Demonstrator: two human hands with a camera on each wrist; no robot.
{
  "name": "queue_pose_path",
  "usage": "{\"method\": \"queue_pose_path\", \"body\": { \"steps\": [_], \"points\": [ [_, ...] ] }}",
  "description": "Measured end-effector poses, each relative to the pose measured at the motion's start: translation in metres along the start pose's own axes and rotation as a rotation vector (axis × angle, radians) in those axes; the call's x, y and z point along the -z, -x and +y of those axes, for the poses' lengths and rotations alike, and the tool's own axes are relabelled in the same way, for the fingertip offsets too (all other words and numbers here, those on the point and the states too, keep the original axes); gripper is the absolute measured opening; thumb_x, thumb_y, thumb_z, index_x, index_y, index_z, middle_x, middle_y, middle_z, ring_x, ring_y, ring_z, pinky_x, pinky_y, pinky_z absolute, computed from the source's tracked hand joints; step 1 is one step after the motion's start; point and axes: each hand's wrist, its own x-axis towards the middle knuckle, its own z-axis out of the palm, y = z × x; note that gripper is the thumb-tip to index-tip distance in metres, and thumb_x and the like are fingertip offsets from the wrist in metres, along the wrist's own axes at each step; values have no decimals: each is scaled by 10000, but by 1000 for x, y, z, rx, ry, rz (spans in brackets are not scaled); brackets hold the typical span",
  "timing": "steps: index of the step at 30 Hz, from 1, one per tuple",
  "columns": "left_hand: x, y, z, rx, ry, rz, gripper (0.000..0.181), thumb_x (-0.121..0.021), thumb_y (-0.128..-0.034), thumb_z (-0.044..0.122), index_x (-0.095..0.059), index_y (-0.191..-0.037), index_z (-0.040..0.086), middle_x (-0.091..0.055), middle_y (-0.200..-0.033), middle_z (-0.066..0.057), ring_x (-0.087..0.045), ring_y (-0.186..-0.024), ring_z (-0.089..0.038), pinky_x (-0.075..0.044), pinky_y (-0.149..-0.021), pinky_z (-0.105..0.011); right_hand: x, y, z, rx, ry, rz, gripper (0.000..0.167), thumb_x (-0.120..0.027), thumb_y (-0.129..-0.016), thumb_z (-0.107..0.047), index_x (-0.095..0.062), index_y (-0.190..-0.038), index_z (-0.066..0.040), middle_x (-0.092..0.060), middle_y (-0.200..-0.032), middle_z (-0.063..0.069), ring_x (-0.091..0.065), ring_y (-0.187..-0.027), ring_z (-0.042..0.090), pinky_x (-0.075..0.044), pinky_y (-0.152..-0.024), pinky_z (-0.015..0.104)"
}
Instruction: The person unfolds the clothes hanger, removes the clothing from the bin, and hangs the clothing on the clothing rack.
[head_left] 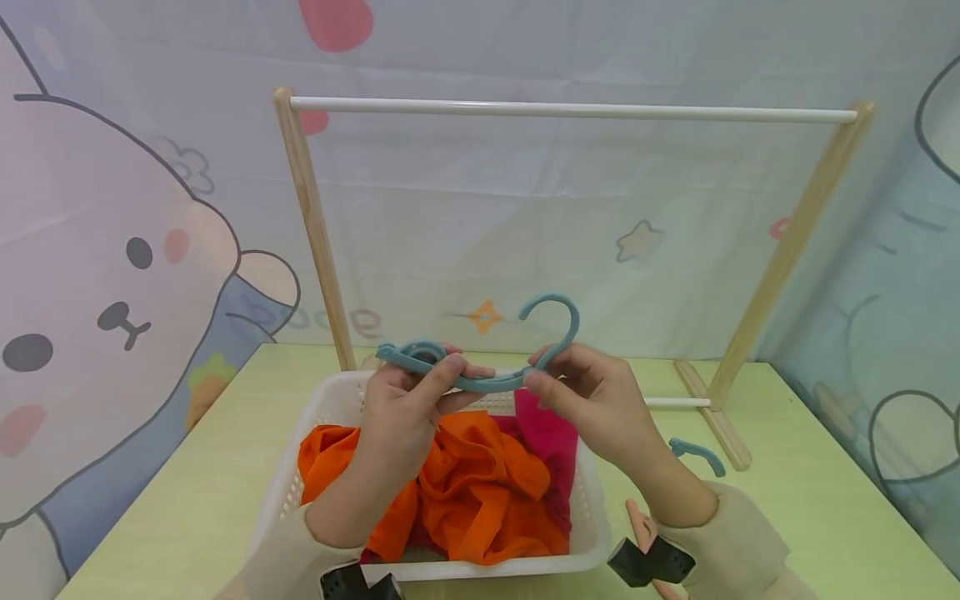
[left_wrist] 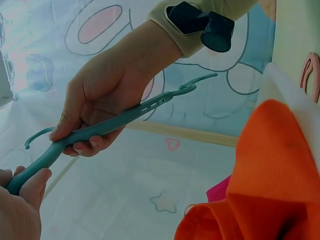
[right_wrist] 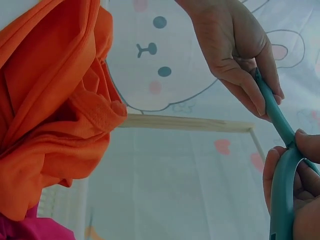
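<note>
Backdrop (head_left: 525,50): pale, printed; large cartoon bear (head_left: 112,250) fills the left of the frame.
Table (head_left: 187,475): light yellow-green, lower half of the frame.
Rack (head_left: 570,108): white rail across the upper middle, wooden posts at both ends; foot on the table, centre right.
Hanger (head_left: 489,385): blue, centre of the frame, held up between both hands over the rear of the basket; hook arches upward, just right of centre; round loop near the left end.
Left hand (head_left: 408,408): holds the hanger near its left end, thumb on the near face, fingers beneath; narrow grip.
Right hand (head_left: 600,408): thumb and fingers pinch the hanger at the hook's base; right wrist view shows the thumb close above it.
Basket (head_left: 495,571): white, perforated, lower centre, below the hands.
Contents: orange cloth (head_left: 483,483), crumpled, fills much of the basket; magenta cloth (head_left: 551,433) at its right and partly under it.
Blue piece (head_left: 699,452): curved, on the table, right of the right forearm; full shape cannot be told.
Pink piece (head_left: 639,523): on the table, lower right, partly hidden by the black block (head_left: 663,560) on the right wrist.
Sleeves (head_left: 742,533): beige, lower edge of the frame.
</note>
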Motion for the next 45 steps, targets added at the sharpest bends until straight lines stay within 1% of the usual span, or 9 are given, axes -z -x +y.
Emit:
{"method": "queue_pose_path", "body": {
  "steps": [3, 6, 11, 19, 25, 31, 37, 40, 45],
  "points": [
    [-3, 2, -3, -19, 30, 16, 107, -498, -980, -10, -588, -931, 21, -659, -831, -35, -719, -865, -176, -545, -818, -337, -1, 0, 0, 1, -5, 21, 113, -661, -894, -38, -647, -989, 22, -630, -793, 26, -596, -662, 159, -524, -623, 270],
    [-5, 3, -6, -36, 56, 27, 139, -505, -981, 2, -612, -908, 51, -653, -835, -36, -718, -873, -180, -545, -817, -328, -1, 1, 0, 0, -9, 42, 122, -661, -893, -40, -648, -996, 25, -638, -801, 20, -611, -673, 202, -528, -632, 273],
    [-8, 6, -10, -58, 107, 30, 129, -514, -983, 24, -614, -913, 66, -671, -850, -33, -719, -883, -177, -545, -809, -320, -2, 2, -2, -6, -35, 66, 133, -657, -895, -36, -642, -1008, 34, -639, -802, -11, -610, -691, 268, -523, -639, 274],
    [-13, 8, -16, -99, 176, 29, 60, -537, -978, 57, -583, -941, 65, -655, -832, -18, -718, -891, -177, -543, -804, -331, -5, 4, -3, -18, -98, 105, 153, -647, -911, -48, -630, -1026, 51, -647, -806, -46, -611, -694, 162, -518, -660, 266],
    [-16, 10, -20, -127, 209, 55, 27, -539, -978, 65, -557, -973, 45, -659, -840, -20, -720, -889, -190, -541, -803, -352, -9, 3, -2, -41, -141, 146, 167, -645, -904, -17, -622, -1044, 73, -663, -818, -60, -638, -755, 150, -553, -706, 277],
    [-17, 10, -21, -130, 225, 74, 36, -566, -965, 73, -560, -983, 43, -677, -838, -22, -721, -886, -193, -544, -798, -347, -10, 3, -3, -45, -135, 148, 177, -651, -907, -36, -624, -1049, 67, -664, -831, -62, -640, -774, 150, -547, -714, 267],
    [-15, 11, -21, -133, 217, 55, 36, -566, -965, 72, -564, -983, 41, -676, -844, -22, -721, -893, -196, -541, -805, -347, -8, 3, -3, -51, -138, 128, 185, -660, -894, -20, -622, -1054, 63, -661, -832, -60, -631, -741, 147, -543, -709, 262],
    [-13, 11, -22, -135, 212, 28, 41, -564, -967, 71, -568, -988, 37, -679, -857, -21, -719, -902, -193, -538, -814, -347, -7, 4, -3, -49, -135, 112, 196, -673, -879, -14, -617, -1053, 57, -657, -824, -51, -615, -726, 159, -534, -700, 260],
    [-9, 11, -22, -136, 212, -26, 88, -554, -968, 50, -639, -971, 74, -706, -874, -10, -716, -910, -178, -536, -821, -339, -5, 4, -1, -39, -114, 78, 195, -669, -872, 7, -602, -1047, 59, -648, -806, -41, -608, -713, 223, -534, -686, 266]
  ]
}}
